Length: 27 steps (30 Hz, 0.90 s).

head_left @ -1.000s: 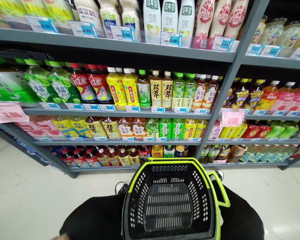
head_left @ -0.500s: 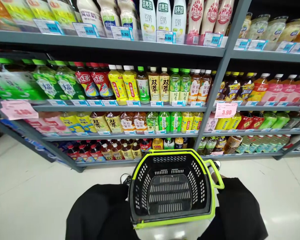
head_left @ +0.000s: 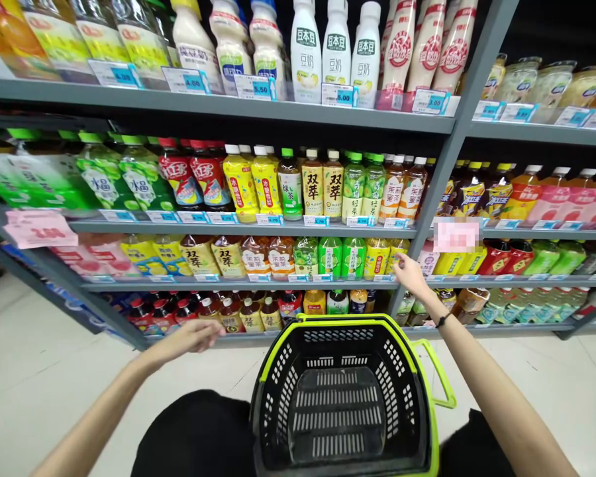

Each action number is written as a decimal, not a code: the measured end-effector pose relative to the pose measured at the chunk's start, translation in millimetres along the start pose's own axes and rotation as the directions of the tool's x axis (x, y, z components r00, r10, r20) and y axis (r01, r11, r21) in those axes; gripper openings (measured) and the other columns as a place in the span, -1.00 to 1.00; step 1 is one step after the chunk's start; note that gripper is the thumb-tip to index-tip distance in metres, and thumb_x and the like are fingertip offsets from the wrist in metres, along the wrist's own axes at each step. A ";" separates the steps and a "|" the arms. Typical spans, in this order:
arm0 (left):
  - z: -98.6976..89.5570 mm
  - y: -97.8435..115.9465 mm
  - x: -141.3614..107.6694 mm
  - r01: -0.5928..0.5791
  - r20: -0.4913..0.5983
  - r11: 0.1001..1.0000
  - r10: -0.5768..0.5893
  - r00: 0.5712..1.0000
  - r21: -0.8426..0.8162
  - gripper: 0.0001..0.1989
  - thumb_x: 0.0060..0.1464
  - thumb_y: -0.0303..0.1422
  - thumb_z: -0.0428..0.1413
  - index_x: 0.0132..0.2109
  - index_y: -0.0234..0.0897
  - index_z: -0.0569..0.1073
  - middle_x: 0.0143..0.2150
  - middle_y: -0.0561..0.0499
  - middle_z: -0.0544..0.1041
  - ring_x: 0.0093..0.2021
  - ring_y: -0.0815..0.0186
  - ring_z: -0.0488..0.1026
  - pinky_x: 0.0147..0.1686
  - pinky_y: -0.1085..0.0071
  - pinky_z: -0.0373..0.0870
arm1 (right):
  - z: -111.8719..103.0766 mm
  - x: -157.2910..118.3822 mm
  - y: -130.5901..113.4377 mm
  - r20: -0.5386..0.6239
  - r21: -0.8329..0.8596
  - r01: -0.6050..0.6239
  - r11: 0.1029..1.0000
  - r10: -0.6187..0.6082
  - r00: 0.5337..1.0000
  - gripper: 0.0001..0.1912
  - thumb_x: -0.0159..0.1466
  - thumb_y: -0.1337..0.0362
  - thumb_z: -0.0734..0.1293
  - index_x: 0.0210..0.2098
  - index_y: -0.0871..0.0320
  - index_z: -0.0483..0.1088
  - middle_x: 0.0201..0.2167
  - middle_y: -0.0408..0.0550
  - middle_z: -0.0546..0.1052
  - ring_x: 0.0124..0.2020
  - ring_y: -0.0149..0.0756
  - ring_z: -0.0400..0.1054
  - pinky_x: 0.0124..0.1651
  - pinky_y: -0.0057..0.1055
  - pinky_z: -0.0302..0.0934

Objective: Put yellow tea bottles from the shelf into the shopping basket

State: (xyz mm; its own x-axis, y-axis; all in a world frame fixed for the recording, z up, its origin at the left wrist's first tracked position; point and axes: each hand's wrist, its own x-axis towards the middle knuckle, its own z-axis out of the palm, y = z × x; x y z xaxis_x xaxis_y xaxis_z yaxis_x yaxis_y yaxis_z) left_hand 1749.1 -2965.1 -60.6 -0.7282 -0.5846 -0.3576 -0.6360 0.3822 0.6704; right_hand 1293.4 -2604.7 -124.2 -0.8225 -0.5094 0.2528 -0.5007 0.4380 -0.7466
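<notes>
My right hand reaches to the third shelf, its loosely bent fingers partly apart beside a yellow-labelled drink bottle near the grey upright. Whether the fingertips touch that bottle is hard to tell. My left hand hangs in front of the bottom shelf, fingers loosely stretched and holding nothing. Small dark-brown tea bottles stand just beyond it. Between my knees is a black shopping basket with a lime-green rim, nothing inside it, and its green handle out to the right.
Rows of bottled drinks fill the shelves, with soy milk bottles at the top. A grey upright divides two shelf bays. A pink price card juts out at left. Pale floor tiles lie below.
Both my hands have come into view, the right at the third shelf and the left before the bottom shelf. Shelves and basket sit slightly lower in the picture.
</notes>
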 end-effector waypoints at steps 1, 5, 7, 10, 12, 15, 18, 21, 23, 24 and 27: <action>13.6 8.0 14.0 -0.050 0.084 0.999 0.051 0.995 -0.014 -0.22 -0.21 0.42 0.16 -0.27 -0.27 0.51 -0.54 0.18 0.38 -0.53 0.46 0.19 -0.48 0.55 0.05 | 9.6 14.1 -4.6 -0.024 -0.008 0.002 1.000 -0.002 1.000 -0.48 0.40 0.35 0.20 0.32 0.39 0.30 -0.38 0.02 0.64 -0.42 -0.17 0.56 -0.07 -0.29 0.38; 70.7 29.0 62.4 -0.185 0.265 0.983 0.180 0.947 -0.006 -0.29 -0.01 0.33 0.10 -0.25 -0.32 0.51 -0.47 0.05 0.45 -0.49 0.38 0.31 -0.43 0.46 0.25 | 37.4 57.5 -17.8 -0.078 -0.052 0.008 0.999 -0.013 0.997 -0.52 0.39 0.20 0.34 0.19 0.40 0.38 -0.35 0.13 0.64 -0.33 -0.05 0.57 -0.14 -0.28 0.38; 96.9 37.8 80.6 -0.259 0.363 0.964 0.223 0.904 0.053 -0.37 0.15 0.21 0.00 -0.23 -0.34 0.49 -0.45 -0.01 0.49 -0.49 0.34 0.38 -0.43 0.44 0.30 | 42.0 71.9 -20.3 -0.065 -0.072 0.020 0.997 -0.024 0.998 -0.59 0.36 0.11 0.42 0.02 0.34 0.48 -0.37 0.15 0.63 -0.34 -0.03 0.57 -0.23 -0.32 0.37; 129.4 56.3 101.7 -0.379 0.416 0.910 0.284 0.864 0.166 -0.52 0.26 -0.02 -0.10 -0.25 -0.33 0.49 -0.47 -0.06 0.53 -0.53 0.29 0.43 -0.47 0.41 0.32 | 40.2 85.8 -20.5 -0.011 -0.099 0.039 0.994 -0.040 0.999 -0.65 0.29 0.05 0.49 -0.20 0.25 0.52 -0.47 0.11 0.60 -0.44 -0.07 0.54 -0.37 -0.37 0.32; 145.5 75.1 114.5 -0.446 0.341 0.872 0.364 0.867 0.203 -0.60 0.27 -0.14 -0.08 -0.29 -0.31 0.50 -0.41 -0.09 0.58 -0.44 0.24 0.50 -0.36 0.35 0.41 | 36.4 91.1 -19.1 0.031 -0.116 0.048 0.992 -0.044 0.999 -0.63 0.26 0.03 0.52 -0.23 0.25 0.52 -0.52 0.06 0.57 -0.54 -0.11 0.50 -0.45 -0.38 0.28; 162.7 113.9 136.5 -0.546 0.123 0.800 0.533 0.837 0.248 -0.64 0.35 -0.22 -0.10 -0.20 -0.29 0.53 -0.12 -0.14 0.62 -0.06 0.13 0.53 0.08 0.17 0.41 | 30.6 94.8 -15.8 0.071 -0.124 0.056 0.991 -0.048 0.996 -0.53 0.25 -0.02 0.53 -0.09 0.26 0.51 -0.50 -0.02 0.58 -0.66 -0.22 0.41 -0.50 -0.38 0.26; 175.2 158.9 161.3 -0.636 -0.027 0.701 0.679 0.734 0.322 -0.62 0.42 -0.26 -0.14 0.04 -0.31 0.52 0.10 -0.18 0.54 0.19 0.11 0.41 0.29 0.12 0.28 | 26.1 94.3 -12.3 0.075 -0.135 0.073 0.988 -0.063 0.995 -0.40 0.25 -0.07 0.52 0.06 0.26 0.46 -0.46 -0.07 0.61 -0.67 -0.26 0.39 -0.45 -0.37 0.31; 189.0 197.2 183.1 -0.701 -0.060 0.412 0.881 0.469 0.582 -0.57 0.41 -0.40 -0.14 0.28 -0.39 0.41 0.29 -0.23 0.44 0.36 0.08 0.29 0.38 0.10 0.24 | 23.0 90.0 -9.9 0.049 -0.185 0.109 0.977 -0.101 0.994 -0.36 0.19 -0.10 0.56 0.00 0.28 0.46 -0.35 0.09 0.64 -0.42 -0.06 0.55 -0.28 -0.30 0.37; 199.9 214.3 193.4 -0.653 -0.015 0.268 0.930 0.366 0.708 -0.48 0.37 -0.47 -0.11 0.41 -0.44 0.26 0.45 -0.26 0.26 0.48 0.04 0.13 0.44 0.06 0.16 | 21.9 86.5 -8.5 0.025 -0.222 0.137 0.965 -0.135 0.991 -0.38 0.15 -0.08 0.60 -0.06 0.28 0.47 -0.21 0.23 0.65 -0.18 0.10 0.57 -0.15 -0.25 0.37; 205.4 220.3 197.0 -0.622 0.001 0.233 0.936 0.352 0.748 -0.44 0.36 -0.48 -0.09 0.45 -0.46 0.20 0.50 -0.27 0.18 0.52 0.02 0.06 0.45 0.03 0.14 | 21.7 85.2 -7.6 0.018 -0.233 0.149 0.961 -0.148 0.989 -0.40 0.16 -0.07 0.60 -0.08 0.27 0.47 -0.17 0.27 0.65 -0.10 0.14 0.56 -0.11 -0.24 0.36; 219.4 230.6 201.1 -0.540 -0.021 0.235 0.928 0.372 0.808 -0.42 0.34 -0.49 -0.08 0.46 -0.48 0.17 0.53 -0.31 0.10 0.54 -0.04 0.02 0.45 -0.03 0.12 | 21.5 83.6 -4.1 0.001 -0.228 0.174 0.958 -0.179 0.984 -0.56 0.35 -0.07 0.45 -0.12 0.23 0.48 -0.13 0.24 0.65 -0.06 0.10 0.55 -0.09 -0.28 0.32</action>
State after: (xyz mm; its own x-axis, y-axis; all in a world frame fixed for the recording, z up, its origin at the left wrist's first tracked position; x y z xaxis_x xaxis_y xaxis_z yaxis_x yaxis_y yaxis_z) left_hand 1400.0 -2837.5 -120.6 -0.8556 0.1223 0.5030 0.0376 0.9838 -0.1752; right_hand 1232.4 -2665.0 -113.2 -0.7197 -0.5800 0.3816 -0.6843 0.4999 -0.5309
